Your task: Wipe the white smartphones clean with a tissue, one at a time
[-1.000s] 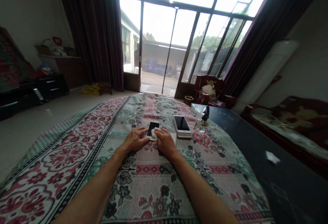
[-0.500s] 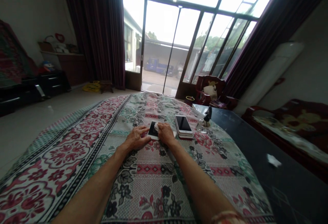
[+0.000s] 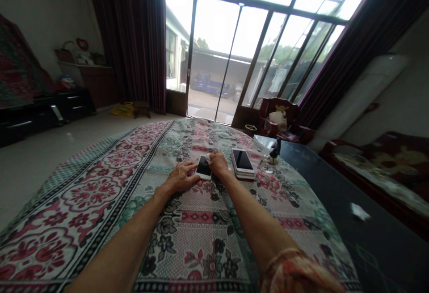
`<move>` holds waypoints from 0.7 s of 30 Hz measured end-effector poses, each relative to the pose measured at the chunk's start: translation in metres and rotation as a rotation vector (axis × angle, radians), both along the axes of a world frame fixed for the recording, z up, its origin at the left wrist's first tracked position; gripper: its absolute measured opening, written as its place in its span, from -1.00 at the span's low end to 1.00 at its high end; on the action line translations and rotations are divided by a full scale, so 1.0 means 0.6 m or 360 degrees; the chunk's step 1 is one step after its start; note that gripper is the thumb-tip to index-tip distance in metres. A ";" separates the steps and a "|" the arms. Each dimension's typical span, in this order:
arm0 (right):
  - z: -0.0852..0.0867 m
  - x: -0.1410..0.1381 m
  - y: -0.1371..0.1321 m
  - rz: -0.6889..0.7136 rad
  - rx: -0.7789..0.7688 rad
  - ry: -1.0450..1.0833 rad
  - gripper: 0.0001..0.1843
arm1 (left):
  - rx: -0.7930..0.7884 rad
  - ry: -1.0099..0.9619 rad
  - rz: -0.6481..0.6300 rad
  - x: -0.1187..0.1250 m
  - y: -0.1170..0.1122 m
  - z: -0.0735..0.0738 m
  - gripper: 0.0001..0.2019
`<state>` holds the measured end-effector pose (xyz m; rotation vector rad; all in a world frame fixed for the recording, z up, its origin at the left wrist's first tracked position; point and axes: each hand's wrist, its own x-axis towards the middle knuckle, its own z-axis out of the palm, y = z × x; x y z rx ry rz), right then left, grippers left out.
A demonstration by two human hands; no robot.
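1. Left hand (image 3: pixel 181 177): fingers spread, resting against black-screened smartphone (image 3: pixel 203 167), no grip
2. Right hand (image 3: pixel 218 164): fingers bunched on white tissue (image 3: pixel 208 158) at phone's top edge, grip unclear
3. Smartphone: lying screen-up on floral cloth (image 3: pixel 140 235)
4. Stacked phones (image 3: pixel 241 163): just right of hands, untouched

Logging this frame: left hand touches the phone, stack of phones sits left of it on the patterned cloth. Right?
No: the head view shows the stack of phones right of the phone, not left. The left hand does touch that phone, and the stack is on the patterned cloth.
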<state>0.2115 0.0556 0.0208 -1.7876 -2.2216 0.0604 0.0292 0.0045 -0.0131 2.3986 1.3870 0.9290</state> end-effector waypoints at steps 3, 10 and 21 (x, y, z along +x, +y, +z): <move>-0.002 0.001 -0.018 0.0043 0.0010 0.0006 -0.72 | -0.0022 -0.0019 0.0036 0.001 -0.003 0.002 -0.61; -0.013 0.017 -0.065 0.0260 0.0110 0.0083 -0.70 | -0.0009 -0.0017 0.0068 0.001 0.000 -0.005 -0.59; -0.024 0.025 -0.126 0.0375 0.0229 0.0158 -0.66 | 0.0007 -0.0009 -0.0017 0.000 -0.003 0.002 -0.61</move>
